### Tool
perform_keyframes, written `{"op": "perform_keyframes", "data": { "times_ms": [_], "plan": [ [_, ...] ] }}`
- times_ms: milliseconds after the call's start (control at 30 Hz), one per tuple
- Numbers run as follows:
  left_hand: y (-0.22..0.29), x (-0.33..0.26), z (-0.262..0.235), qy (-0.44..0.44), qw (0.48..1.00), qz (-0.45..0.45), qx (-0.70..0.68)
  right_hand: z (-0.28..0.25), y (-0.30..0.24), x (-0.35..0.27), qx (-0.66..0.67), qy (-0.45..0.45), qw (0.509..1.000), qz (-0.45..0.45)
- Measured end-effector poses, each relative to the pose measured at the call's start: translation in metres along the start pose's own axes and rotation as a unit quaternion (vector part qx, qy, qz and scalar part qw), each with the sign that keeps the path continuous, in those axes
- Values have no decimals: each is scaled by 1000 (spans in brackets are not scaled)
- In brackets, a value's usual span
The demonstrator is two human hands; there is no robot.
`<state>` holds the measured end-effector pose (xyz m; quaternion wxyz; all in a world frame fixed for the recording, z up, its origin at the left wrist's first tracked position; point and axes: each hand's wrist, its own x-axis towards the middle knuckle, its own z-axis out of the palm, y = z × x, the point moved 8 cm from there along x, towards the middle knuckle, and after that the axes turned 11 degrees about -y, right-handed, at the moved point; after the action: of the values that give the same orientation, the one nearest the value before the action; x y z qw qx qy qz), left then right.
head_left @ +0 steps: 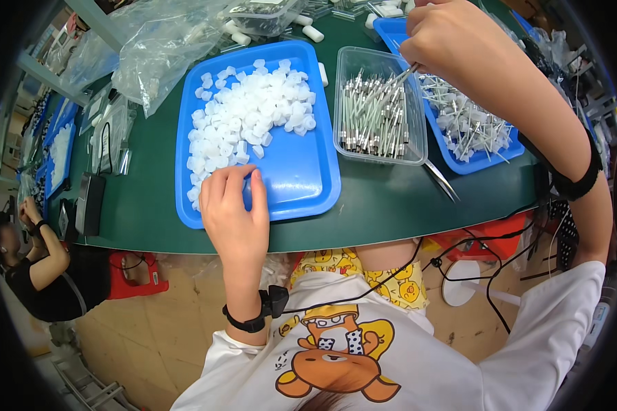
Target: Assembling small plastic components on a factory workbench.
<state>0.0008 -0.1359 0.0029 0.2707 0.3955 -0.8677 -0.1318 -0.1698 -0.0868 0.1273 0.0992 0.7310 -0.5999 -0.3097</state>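
The left grip [235, 218] is hovering at the near edge of a blue tray [295, 188], thumb and forefinger standing loosely apart; whether its curled fingers are holding anything, I cannot tell. Just beyond that grip, small white caps [253, 109] are lying in a loose heap, looking frosted, slightly translucent, stubby and angular, the nearest ones almost meeting its fingertips. The right grip [445, 35] is closing in a pinch on a slim metallic piece [402, 74], which is slanting down to its left; its far end is blending into what lies below. Below and left of this grip, a clear tub [384, 159] is holding a bundle of thin rods [373, 120], showing pale greenish-white shafts and shiny, dark-banded ends. Below the right forearm, a second blue tray [483, 163] is carrying tangled white sticks [463, 120]. Everything is sitting on a green desk [384, 202].
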Motion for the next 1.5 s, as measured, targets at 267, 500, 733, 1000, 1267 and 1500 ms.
{"op": "perform_keyframes", "data": {
  "times_ms": [267, 500, 733, 1000, 1267, 1500],
  "plan": [
    [-3, 2, -1, -19, 998, -2, -65, 43, 37, -35, 451, 172, 875, 35],
    [-13, 10, -7, -36, 990, -29, -135, 145, 5, -85, 915, 290, 275, 52],
    [0, 24, 2, -26, 999, 5, -35, 146, -49, -106, 919, 378, 77, -77],
    [2, 32, 14, -52, 998, -42, -7, 133, -74, -93, 906, 403, 10, -132],
    [4, 29, 14, -22, 999, -35, 13, 129, -84, -79, 905, 398, 6, -149],
    [11, 28, 7, -20, 999, -35, -28, 136, -85, -81, 895, 433, 23, -103]
  ]
}}
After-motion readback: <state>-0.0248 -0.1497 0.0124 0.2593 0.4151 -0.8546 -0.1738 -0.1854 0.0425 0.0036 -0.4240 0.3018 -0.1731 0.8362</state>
